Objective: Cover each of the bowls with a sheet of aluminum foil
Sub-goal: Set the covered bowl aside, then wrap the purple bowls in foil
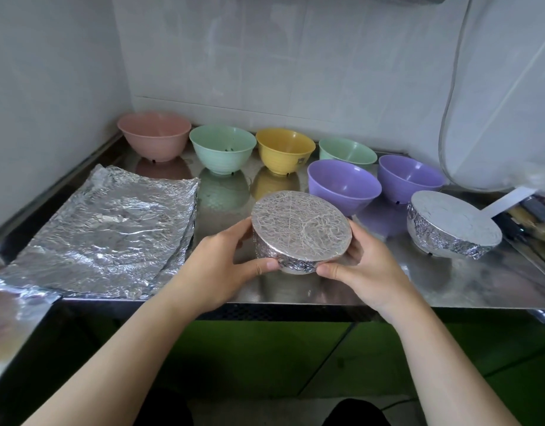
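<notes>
Head view, kitchen corner: you stand at a steel counter set against white tiled walls, partway through covering a run of bowls. A stack of crinkled foil sheets lies flat at your left, its long side running away from you toward the wall. Along the back stand six bare bowls: a pink bowl, a green bowl, a yellow bowl, a second green bowl half hidden behind two purple bowls and. One finished foil-covered bowl rests at the right, apart from the rest.

At the counter's front edge, between your hands, sits the bowl in hand, its foil top stretched flat and tilted toward you. Your left hand grasps its left side, thumb pressed to the foil skirt; your right hand clasps the right side the same way. By the look of it, you are crimping the last of the skirt. The foil stack lies nearer your left hand, the uncovered bowls straight ahead beyond the wrapped one, so the next sheet likely falls to the left.
</notes>
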{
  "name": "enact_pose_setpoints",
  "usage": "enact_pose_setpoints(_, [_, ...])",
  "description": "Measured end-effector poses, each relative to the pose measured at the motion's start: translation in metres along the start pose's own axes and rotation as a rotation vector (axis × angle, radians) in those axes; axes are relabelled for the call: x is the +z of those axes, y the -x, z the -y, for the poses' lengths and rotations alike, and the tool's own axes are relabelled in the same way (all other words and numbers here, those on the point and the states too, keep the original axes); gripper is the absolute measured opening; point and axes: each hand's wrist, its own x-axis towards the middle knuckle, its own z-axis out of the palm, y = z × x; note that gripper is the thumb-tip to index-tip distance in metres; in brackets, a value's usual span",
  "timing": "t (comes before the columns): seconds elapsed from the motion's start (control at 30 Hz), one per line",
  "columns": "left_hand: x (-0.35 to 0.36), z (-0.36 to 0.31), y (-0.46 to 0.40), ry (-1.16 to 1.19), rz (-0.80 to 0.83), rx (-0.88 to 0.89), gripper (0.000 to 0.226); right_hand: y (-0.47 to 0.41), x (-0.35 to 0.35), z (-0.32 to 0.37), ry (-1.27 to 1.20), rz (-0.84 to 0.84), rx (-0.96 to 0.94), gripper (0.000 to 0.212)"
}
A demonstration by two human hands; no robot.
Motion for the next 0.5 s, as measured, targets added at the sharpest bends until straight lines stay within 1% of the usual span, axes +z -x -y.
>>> enact_pose_setpoints(0.07, [-0.005, 0.002, -0.001, -0.057, 0.004, -0.011, 0.074, 0.004, -0.003, -0.001, -0.032, 0.017, -0.009, 0.084])
enact_pose_setpoints(0.2, [-0.005, -0.004, -0.005, -0.168, -0.053, -0.015, 0.077, 0.005, 0.000, 0.000, -0.120, 0.045, -0.019, 0.084])
enact_pose_setpoints(0.27, [-0.002, -0.010, -0.005, -0.240, -0.072, -0.039, 0.080, 0.003, 0.003, -0.001, -0.145, 0.029, -0.006, 0.087])
enact_pose_setpoints(0.33, [0.001, -0.013, -0.006, -0.299, -0.077, -0.055, 0.076, 0.002, 0.004, -0.001, -0.138, 0.002, 0.010, 0.089])
enact_pose_setpoints(0.4, [0.001, -0.015, -0.005, -0.297, -0.065, -0.060, 0.069, 0.001, 0.002, -0.002, -0.102, 0.013, 0.019, 0.090])
enact_pose_setpoints(0.5, [-0.005, -0.007, -0.007, -0.260, -0.002, -0.086, 0.070, 0.007, -0.005, -0.001, -0.082, 0.081, 0.024, 0.095])
